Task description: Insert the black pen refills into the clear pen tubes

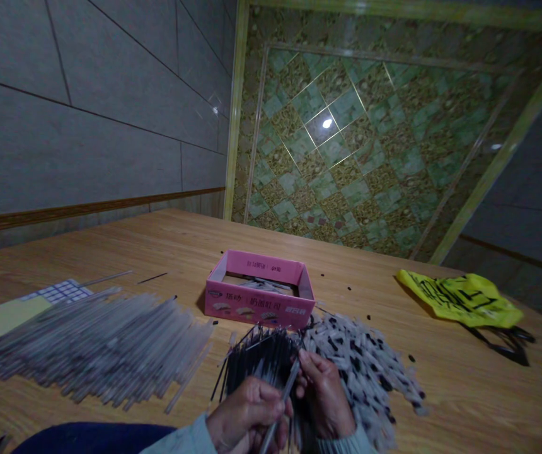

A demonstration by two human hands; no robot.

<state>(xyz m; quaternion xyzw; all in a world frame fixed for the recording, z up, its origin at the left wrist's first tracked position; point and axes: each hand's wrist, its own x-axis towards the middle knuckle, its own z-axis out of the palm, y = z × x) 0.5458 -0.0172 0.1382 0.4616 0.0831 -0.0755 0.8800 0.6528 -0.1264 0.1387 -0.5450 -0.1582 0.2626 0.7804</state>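
My left hand [252, 407] is closed around a thin, clear plastic tube [277, 413], which slants up and to the right. At the tube's upper end, my right hand [324, 392] is closed in a pinch; what lies between its fingertips is too small to make out. Beneath and beyond both hands spreads a heap of thin black sticks [256, 354]. Just right of my right hand lies a pile of short whitish tube pieces with black bits [363, 362]. Further left, many long clear tubes [96, 343] lie side by side.
Behind the black sticks stands an open pink cardboard box [252, 308] with thin pieces inside. A yellow bag with black print [460, 297] lies at right. Yellow paper [9, 323] and a checked sheet [65, 293] are at left on the wooden table [157, 236]. Small black bits are scattered about.
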